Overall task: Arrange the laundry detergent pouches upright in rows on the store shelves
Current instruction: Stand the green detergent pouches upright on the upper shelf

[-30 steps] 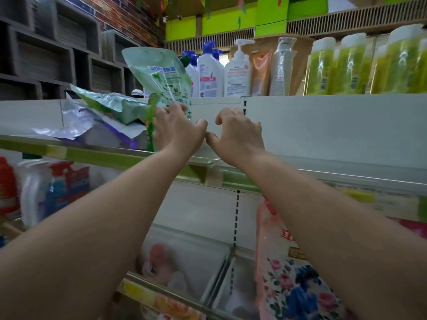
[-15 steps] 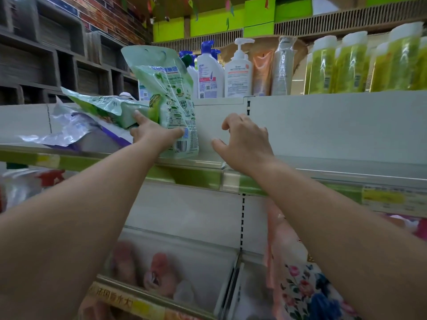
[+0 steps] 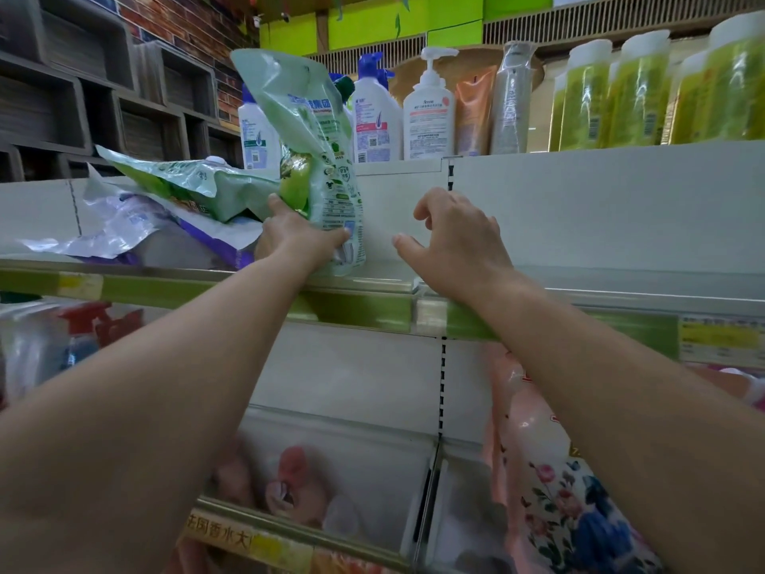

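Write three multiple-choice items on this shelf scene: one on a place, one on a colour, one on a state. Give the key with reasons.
1. Where does the upright green pouch stand?
A. lowest shelf
B. shelf at hand height
C. floor

2. What colour is the pouch lying flat at the bottom of the pile?
A. white and purple
B. red
C. black

3. What is the right hand doing?
A. gripping a bottle
B. holding a pouch
C. open, holding nothing

Key: B, its base rests on the shelf edge by the left hand; A, purple trim on white; C, fingers spread, empty.

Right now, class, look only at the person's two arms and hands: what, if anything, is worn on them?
Nothing is worn. The left hand and right hand are bare, without gloves, rings or a watch. Both forearms are uncovered; no sleeve shows in view.
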Tool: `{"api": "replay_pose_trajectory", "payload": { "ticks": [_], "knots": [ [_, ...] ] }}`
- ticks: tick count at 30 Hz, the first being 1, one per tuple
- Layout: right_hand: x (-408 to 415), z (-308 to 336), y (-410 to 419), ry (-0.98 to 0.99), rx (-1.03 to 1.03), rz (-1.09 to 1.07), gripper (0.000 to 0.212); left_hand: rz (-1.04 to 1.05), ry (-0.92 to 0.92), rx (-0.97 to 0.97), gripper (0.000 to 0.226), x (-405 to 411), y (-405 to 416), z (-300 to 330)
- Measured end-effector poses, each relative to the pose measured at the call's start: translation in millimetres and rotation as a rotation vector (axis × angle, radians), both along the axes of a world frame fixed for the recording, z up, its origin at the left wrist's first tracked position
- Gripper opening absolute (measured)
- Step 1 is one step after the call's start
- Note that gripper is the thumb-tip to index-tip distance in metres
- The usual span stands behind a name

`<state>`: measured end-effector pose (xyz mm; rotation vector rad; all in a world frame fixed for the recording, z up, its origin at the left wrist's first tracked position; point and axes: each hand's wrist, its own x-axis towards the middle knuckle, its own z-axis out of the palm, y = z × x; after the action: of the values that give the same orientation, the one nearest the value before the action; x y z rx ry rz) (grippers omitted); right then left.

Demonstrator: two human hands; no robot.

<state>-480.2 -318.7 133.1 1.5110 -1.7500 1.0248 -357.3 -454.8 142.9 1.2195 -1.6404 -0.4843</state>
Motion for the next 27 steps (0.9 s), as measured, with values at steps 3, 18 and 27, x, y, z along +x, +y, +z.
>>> {"api": "replay_pose_trajectory", "payload": {
  "ticks": [3, 18, 27],
  "knots": [
    [0, -1, 0, -0.01, -0.022, 0.005, 0.034, 0.019, -0.038, -0.076, 0.098, -6, 6, -3],
    [-7, 9, 3, -0.555, -0.155, 0.197, 0.081, -0.268, -0.089, -0.123, 0.072, -60, 82, -1],
    [-48, 22, 24, -0.96, -0.194, 0.274, 0.081, -0.614, -0.268, -0.171, 0.09, -89, 115, 4]
  ]
}}
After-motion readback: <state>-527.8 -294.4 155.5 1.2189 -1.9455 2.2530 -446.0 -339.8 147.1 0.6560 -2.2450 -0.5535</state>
